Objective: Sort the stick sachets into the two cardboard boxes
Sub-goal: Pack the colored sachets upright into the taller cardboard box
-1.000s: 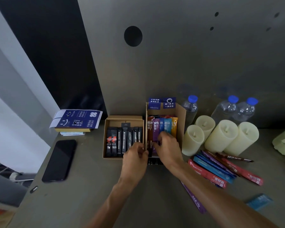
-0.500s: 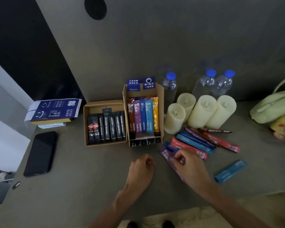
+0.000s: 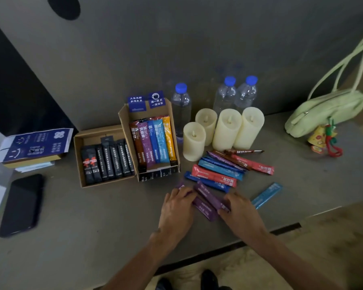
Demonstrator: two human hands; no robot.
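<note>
Purple sachets, two or perhaps three, lie slantwise near the front edge of the tabletop, in front of the taller cardboard box. The right hand curls its fingers round their right ends. The left hand covers their left ends, pinching or merely pressing I cannot tell. Best to square the sticks into one bundle, lift them level, and stand them beside the coloured sachets there, not in the low box of black sachets. Fingers hide both ends; the print is too blurred to read.
</note>
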